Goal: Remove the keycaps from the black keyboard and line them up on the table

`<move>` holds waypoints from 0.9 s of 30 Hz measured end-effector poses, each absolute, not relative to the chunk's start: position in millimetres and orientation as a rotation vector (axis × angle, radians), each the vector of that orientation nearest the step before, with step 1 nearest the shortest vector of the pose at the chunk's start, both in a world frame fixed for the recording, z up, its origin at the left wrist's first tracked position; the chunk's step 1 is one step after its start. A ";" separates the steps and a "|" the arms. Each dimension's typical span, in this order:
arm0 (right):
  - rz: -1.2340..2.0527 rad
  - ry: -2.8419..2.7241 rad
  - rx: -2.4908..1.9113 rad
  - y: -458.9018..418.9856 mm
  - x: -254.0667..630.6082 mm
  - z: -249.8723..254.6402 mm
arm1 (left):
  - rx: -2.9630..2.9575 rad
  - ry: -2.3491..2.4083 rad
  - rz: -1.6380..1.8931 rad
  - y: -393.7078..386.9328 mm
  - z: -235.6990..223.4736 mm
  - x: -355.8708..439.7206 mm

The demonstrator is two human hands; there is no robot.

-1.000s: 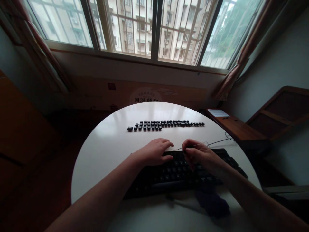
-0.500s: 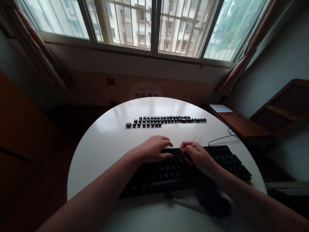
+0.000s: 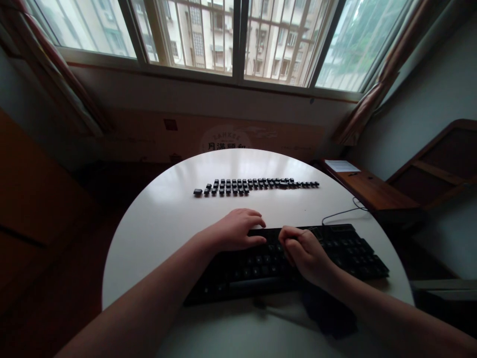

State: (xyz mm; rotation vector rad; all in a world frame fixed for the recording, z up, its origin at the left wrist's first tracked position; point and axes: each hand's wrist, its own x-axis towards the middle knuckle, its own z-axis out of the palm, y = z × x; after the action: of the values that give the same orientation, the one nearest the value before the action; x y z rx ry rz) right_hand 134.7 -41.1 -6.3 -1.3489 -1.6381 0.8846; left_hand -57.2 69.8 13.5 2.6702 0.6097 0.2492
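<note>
A black keyboard [image 3: 257, 287] lies across the near half of a round white table [image 3: 149, 238]. My left hand [image 3: 240, 229] rests at the keyboard's upper left part, thumb and fingers apart, with nothing in it. Over the keyboard's middle, my right hand [image 3: 302, 251] is closed in a fist around a wire keycap puller [image 3: 316, 230]. Only the puller's thin wire end shows faintly beyond the knuckles; the rest is hidden in the fist. Several loose black keycaps [image 3: 233, 190] stand in rows on the table beyond both hands.
A cable [image 3: 337, 215] runs from the keyboard over the table's right edge. Below the keyboard lie a dark cloth-like item [image 3: 330, 313] and a thin, dark-tipped stick [image 3: 261, 303]. A wooden side table [image 3: 383, 191] with paper [image 3: 342, 166] stands at the right.
My right hand has tilted and sunk slightly, so the puller's wire end, which stood up above the white table, now lies low over the keyboard. My left hand is almost unmoved.
</note>
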 end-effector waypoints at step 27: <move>-0.089 -2.095 -1.181 -36.2 141.8 14.5 | 2.464 0.559 0.381 56.2 35.5 -54.9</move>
State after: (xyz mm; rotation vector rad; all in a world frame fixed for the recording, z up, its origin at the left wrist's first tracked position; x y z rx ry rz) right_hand 141.8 -36.2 14.5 -1.1810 -2.0951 -0.0894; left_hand -54.9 56.2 35.5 2.4643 0.5595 0.3812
